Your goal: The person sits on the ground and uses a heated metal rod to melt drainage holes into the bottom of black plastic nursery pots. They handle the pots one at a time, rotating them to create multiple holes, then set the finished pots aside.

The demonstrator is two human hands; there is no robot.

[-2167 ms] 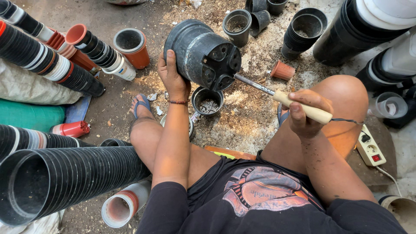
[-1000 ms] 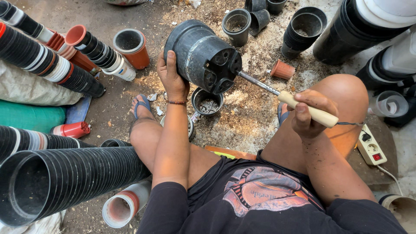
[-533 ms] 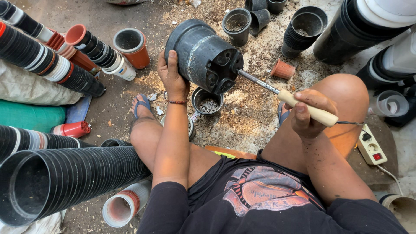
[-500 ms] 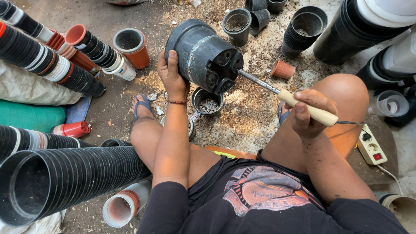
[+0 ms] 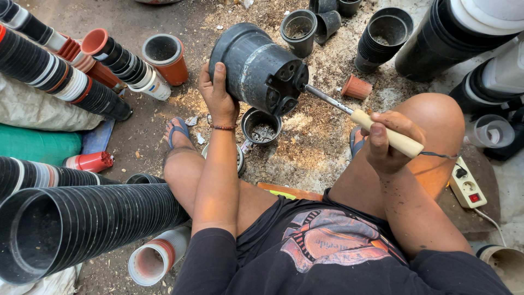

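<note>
Ribbed black plastic pot, wooden-handled metal iron

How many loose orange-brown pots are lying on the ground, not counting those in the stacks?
2. One larger orange-brown pot stands open-mouthed left of the black pot held by the left hand. One small pot lies tipped beside the soldering tool in the right hand. Others may be hidden.
</note>
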